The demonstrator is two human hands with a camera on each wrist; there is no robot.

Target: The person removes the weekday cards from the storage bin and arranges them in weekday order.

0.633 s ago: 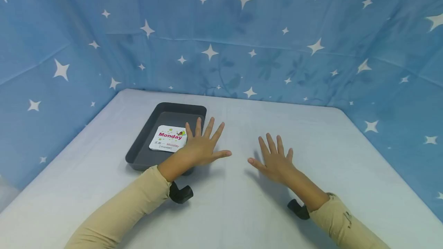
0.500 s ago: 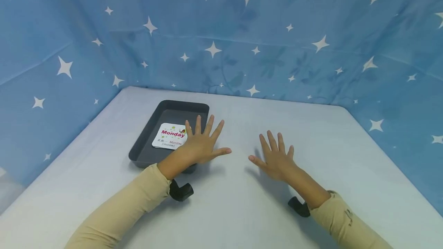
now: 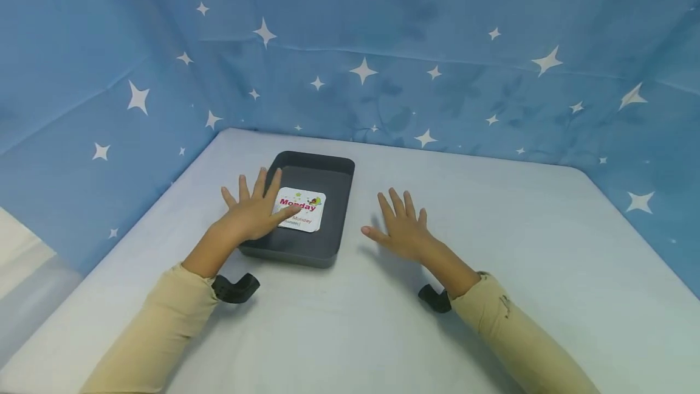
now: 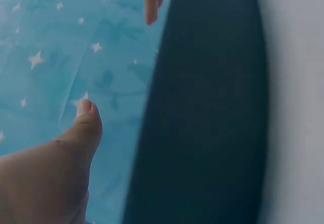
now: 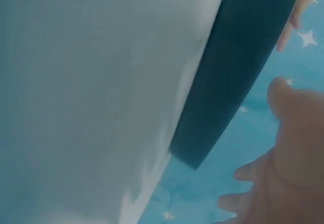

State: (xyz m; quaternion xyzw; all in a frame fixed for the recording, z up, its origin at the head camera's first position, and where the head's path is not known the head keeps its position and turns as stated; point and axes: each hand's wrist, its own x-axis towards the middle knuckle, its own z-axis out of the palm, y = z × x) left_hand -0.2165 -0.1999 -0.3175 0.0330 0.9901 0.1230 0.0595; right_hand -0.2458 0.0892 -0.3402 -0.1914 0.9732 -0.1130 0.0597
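A dark grey rectangular tray lies on the white-covered table in the head view. In it rests a white card printed "Monday", perhaps the top of a thin stack. My left hand hovers over the tray's left side with fingers spread, its thumb covering part of the card. To the right of the tray, my right hand is held above the table, fingers straight and apart. Both hands hold nothing. The left wrist view has the tray's wall close beside the left thumb; the right wrist view has it near the right hand.
A white cloth covers the table. Blue curtains with white stars close off the back and both sides. Dark wrist mounts sit under both forearms.
My left hand has moved left across the tray, from its right edge to its left side. My right hand has come left, nearer the tray. The head view has turned left.
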